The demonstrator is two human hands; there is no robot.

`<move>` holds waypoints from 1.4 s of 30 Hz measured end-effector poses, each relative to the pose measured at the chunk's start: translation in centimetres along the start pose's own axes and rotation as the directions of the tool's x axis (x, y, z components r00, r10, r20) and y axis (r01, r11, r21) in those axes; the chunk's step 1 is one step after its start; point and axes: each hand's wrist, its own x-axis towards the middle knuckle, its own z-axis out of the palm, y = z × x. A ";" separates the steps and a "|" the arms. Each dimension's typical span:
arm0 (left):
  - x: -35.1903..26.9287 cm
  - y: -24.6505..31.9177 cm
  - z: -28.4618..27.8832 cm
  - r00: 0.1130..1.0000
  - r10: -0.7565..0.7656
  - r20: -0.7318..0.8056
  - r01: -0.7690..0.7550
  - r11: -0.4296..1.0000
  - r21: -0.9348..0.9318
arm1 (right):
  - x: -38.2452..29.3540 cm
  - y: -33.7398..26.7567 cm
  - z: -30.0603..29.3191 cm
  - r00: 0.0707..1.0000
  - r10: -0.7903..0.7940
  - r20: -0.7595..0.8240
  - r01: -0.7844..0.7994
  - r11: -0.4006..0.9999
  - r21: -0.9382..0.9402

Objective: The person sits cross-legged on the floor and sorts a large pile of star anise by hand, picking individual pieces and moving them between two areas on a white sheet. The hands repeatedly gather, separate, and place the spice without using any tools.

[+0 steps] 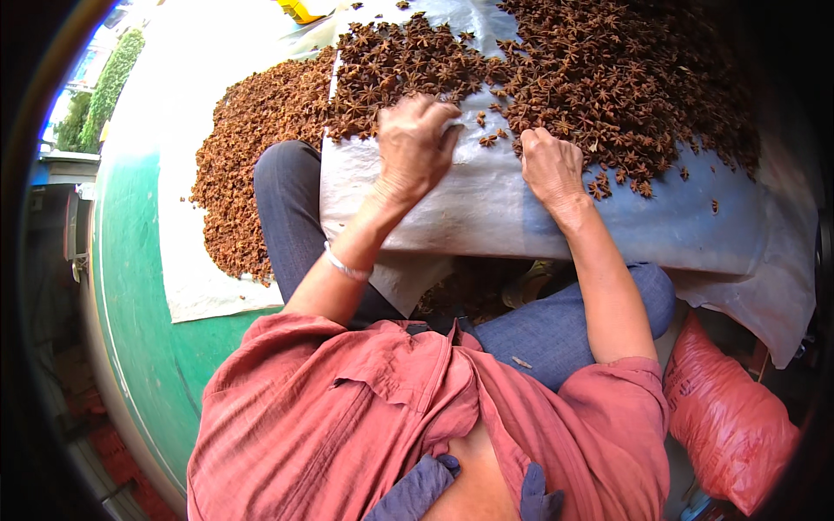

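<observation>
Star anise lies in a large heap at the upper right and a smaller heap at the upper middle, both on a table covered with plastic sheeting. My left hand is at the near edge of the smaller heap, fingers curled; whether it holds anything is hidden. My right hand touches the near left edge of the large heap with bent fingers, their tips hidden. A few loose star anise lie between my hands. To the left, a pile of small brown pieces rests on a white sheet.
The table edge runs just above my knees. A full red plastic bag stands at the lower right. Green flooring or surface shows under the white sheet on the left. Part of a yellow object is at the top.
</observation>
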 end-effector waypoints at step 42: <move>8.2 -2.6 -0.6 0.893 0.154 0.423 -0.024 0.954 -0.298 | 3.9 -1.8 -4.1 0.999 0.024 0.045 -0.046 0.782 0.621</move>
